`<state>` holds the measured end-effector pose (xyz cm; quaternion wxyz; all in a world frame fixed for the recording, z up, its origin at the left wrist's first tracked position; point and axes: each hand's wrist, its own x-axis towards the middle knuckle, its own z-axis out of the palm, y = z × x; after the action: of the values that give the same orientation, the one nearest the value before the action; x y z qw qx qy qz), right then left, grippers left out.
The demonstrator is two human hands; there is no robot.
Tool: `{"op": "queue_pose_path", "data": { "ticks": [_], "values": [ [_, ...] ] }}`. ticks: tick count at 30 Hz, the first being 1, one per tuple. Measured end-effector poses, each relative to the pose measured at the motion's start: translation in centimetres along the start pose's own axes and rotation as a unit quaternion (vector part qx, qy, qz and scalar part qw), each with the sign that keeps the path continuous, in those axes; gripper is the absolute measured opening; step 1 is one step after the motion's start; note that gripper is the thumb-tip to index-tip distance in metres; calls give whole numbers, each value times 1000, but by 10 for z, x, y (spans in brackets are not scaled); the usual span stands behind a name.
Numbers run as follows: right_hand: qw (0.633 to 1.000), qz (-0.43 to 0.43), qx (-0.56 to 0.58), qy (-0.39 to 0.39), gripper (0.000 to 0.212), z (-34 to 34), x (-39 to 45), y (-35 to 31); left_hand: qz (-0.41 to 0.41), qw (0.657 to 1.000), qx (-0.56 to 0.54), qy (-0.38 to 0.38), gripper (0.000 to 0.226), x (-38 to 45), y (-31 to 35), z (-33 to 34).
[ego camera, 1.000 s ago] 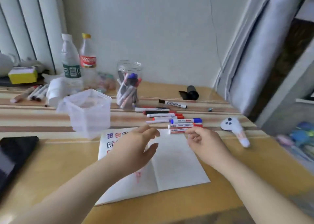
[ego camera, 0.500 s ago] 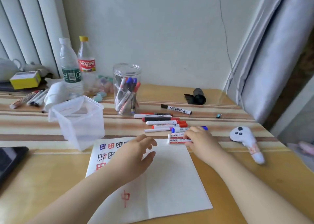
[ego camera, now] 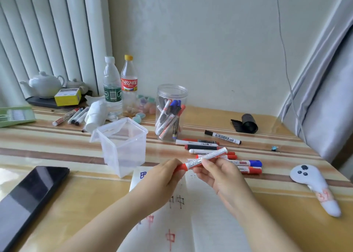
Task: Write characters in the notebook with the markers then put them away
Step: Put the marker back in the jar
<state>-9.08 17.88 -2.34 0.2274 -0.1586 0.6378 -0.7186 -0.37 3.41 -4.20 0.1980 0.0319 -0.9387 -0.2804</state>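
- Red-capped white marker was held up in the air above the notebook, tilted with its capped end low on the left and its white end higher on the right.
- The left hand gripped the red cap, its fingers curled round that end.
- The right hand pinched the white barrel between thumb and fingertips near its middle.
- The notebook lay open on the counter under both hands, with blue, dark and red characters showing on its left page.
- A row of loose markers lay on the counter just beyond the notebook, some with red caps, one blue, some black.
- A clear jar holding more markers stood upright behind that row.
- A clear square tub stood left of the jar, near the notebook's far left corner.
- Two plastic bottles stood near the wall.
- A dark phone lay at the left and a white controller at the right.
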Motion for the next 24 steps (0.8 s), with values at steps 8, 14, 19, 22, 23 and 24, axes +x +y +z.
{"op": "queue_pose_path", "data": {
  "ticks": [8, 14, 19, 22, 23, 24],
  "values": [
    [644, -427, -635, 14, 26, 1, 10, 24, 40, 995, 63, -72, 23, -2, -22, -3],
    [617, -401, -675, -46, 27, 8, 11, 45, 86, 992, 42, -77, 31, -6, -31, 1],
    [673, -316, -661, -98, 52, 11, 4, 40, 114, 991, -10, -67, 37, -10, -43, 6],
    [711, -309, -616, -141, 65, 8, 0, 39, 119, 990, -18, -67, 20, -11, -44, 9],
    [719, -309, -606, -142, 69, 6, -1, 39, 118, 990, -19, -69, 21, -11, -44, 9],
    [728, -303, -600, -138, 73, 4, 0, 39, 118, 990, -22, -69, 25, -12, -44, 9]
  ]
}}
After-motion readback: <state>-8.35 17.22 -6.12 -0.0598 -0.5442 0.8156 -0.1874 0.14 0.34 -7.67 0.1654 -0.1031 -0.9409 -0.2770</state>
